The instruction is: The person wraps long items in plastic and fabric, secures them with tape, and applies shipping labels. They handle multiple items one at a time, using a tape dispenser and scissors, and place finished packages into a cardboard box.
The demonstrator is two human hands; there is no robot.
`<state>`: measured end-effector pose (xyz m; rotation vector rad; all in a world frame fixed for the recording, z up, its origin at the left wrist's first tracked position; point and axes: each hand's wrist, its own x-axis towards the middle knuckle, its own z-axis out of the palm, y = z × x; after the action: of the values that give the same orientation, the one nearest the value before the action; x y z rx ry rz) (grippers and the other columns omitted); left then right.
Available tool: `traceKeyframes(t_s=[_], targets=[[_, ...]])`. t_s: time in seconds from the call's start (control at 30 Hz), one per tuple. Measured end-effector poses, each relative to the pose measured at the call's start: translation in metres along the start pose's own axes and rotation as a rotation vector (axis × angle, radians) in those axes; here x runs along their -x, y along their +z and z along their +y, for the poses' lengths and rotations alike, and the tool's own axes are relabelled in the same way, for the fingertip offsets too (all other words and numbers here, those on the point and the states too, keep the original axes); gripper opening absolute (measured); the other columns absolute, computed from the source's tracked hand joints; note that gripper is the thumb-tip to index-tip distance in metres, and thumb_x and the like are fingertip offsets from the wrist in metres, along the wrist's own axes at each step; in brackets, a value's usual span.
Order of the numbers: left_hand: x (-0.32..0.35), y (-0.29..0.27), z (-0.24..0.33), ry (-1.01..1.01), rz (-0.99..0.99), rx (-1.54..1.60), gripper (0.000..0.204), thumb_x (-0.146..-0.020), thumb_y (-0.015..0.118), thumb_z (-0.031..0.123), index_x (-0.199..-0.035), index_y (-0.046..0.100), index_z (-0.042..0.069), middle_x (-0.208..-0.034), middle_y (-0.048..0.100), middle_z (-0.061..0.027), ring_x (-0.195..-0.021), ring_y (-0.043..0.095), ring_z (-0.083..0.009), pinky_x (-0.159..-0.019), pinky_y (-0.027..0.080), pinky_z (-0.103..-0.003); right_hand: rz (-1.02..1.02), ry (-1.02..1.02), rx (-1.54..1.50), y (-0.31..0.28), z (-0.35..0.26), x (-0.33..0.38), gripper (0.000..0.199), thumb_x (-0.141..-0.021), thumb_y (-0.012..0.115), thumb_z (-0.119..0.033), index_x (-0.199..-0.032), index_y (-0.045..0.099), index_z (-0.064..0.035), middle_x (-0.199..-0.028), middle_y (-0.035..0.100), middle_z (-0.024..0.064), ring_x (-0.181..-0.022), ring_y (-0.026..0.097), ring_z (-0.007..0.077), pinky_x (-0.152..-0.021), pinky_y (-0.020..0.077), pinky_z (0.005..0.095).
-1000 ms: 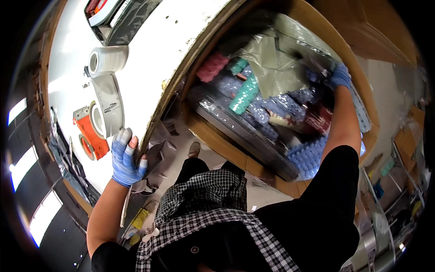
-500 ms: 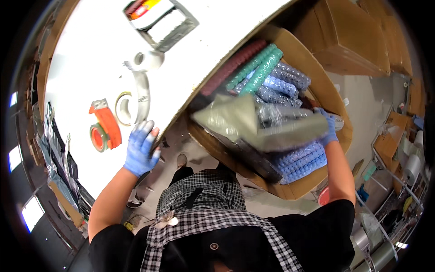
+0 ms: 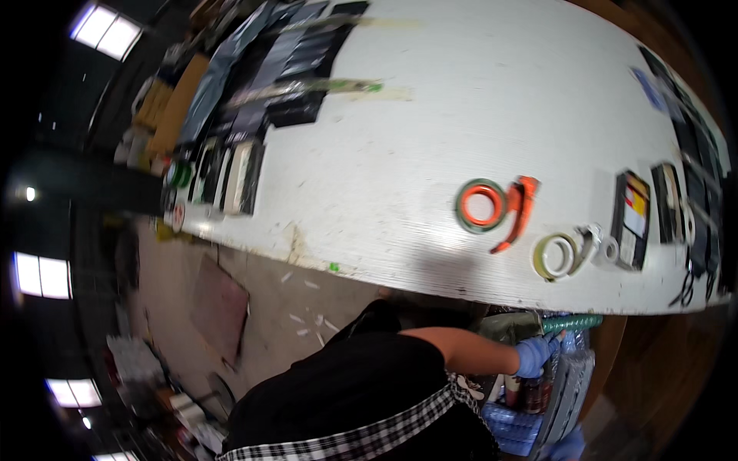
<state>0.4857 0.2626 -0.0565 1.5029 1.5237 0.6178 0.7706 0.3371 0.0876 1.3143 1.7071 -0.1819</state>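
Loads of wrapped stuff (image 3: 511, 429) was already packed, box (image 3: 605, 355) left open below the counter's (image 3: 384, 161) near edge, toward its right corner. Left hand (image 3: 535, 356) was put near the green roll (image 3: 573, 323), right hand (image 3: 567, 446) by the grey bundle (image 3: 573, 390); neither grip could be made out, tbh.

We see windows (image 3: 96, 27) glare at the dim left. The white table (image 3: 369, 169) looks bright, its edges bowed (fisheye distortion).

Beyond the left grip (image 3: 534, 358), the bench (image 3: 369, 192) hides the far side of the carton (image 3: 604, 361); what that grip touches is unclear. Below it, the right grip (image 3: 567, 444) is blurred, its fingers indistinct.
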Motion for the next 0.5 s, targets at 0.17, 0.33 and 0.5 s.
traceKeyframes(t_s=[0.17, 0.33, 0.5], targets=[[0.046, -0.069, -0.027, 0.286, -0.640, 0.426, 0.090, -0.068, 0.083, 0.048, -0.133, 0.046, -0.002, -0.122, 0.059, -0.0212, -0.119, 0.054, -0.0325, -0.100, 0.043, -0.040, -0.043, -0.343, -0.349, -0.038, -0.166, 0.050, 0.119, -0.048, 0.091, -0.036, -0.143, 0.031, 0.0045, -0.141, 0.046, 0.0198, -0.126, 0.049, 0.0307, -0.106, 0.0396, 0.0410], [0.121, -0.030, -0.053, 0.368, -0.883, 0.601, 0.082, -0.074, 0.079, 0.049, -0.131, 0.048, 0.000, -0.123, 0.059, -0.0161, -0.117, 0.053, -0.0277, -0.099, 0.042, -0.039, -0.287, -0.741, -0.761, -0.055, -0.374, 0.092, 0.117, -0.049, 0.091, -0.035, -0.143, 0.032, 0.0047, -0.140, 0.047, 0.0191, -0.125, 0.050, 0.0299, -0.106, 0.0403, 0.0403], [0.193, -0.065, -0.056, 0.449, -0.685, 0.917, 0.079, -0.076, 0.076, 0.052, -0.131, 0.049, 0.002, -0.119, 0.060, -0.0149, -0.111, 0.054, -0.0264, -0.096, 0.043, -0.040, -0.495, -0.684, -0.940, -0.102, -0.387, 0.156, 0.116, -0.051, 0.091, -0.035, -0.142, 0.032, 0.0049, -0.139, 0.047, 0.0184, -0.125, 0.050, 0.0290, -0.105, 0.0411, 0.0397]])
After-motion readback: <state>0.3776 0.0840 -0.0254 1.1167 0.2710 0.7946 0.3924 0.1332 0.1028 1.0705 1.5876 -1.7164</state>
